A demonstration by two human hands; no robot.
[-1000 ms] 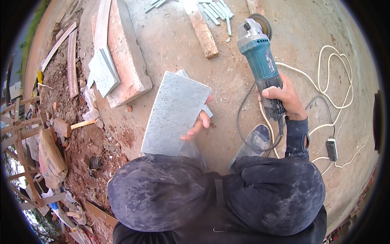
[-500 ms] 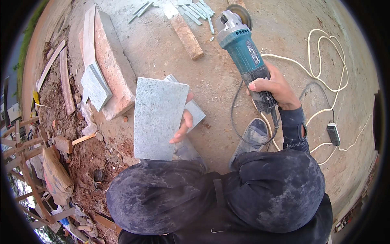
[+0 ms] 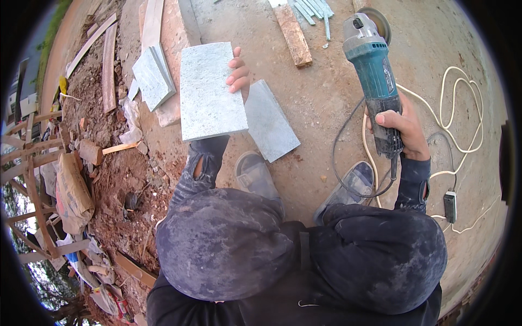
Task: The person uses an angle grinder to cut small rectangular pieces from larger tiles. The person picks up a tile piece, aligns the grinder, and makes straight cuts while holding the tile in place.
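Observation:
My left hand [image 3: 237, 73] grips a grey-green stone tile [image 3: 211, 92] by its right edge, raised in front of my left knee. Only the fingers show; the tile hides the rest of that hand. My right hand [image 3: 405, 125] is wrapped round the black handle of a teal angle grinder [image 3: 375, 70], its disc pointing up and away from me. Whether the disc spins, I cannot tell. Between tile and grinder, more grey-green tiles [image 3: 272, 122] lie stacked on the ground, just beyond my left shoe. Other cut tiles [image 3: 153, 79] lean against a pinkish block at the left.
A wooden bar [image 3: 293, 35] and several thin stone strips [image 3: 315, 8] lie at the far side. The grinder's cord and a white cable [image 3: 452, 127] loop across the ground at right, by a black socket block [image 3: 450, 206]. Rubble, planks and a brown sack [image 3: 73, 193] fill the left.
My left hand has lifted the tile farther out, tilting it so its near edge shows. My view has shifted left, so the grinder and ground things appear farther right.

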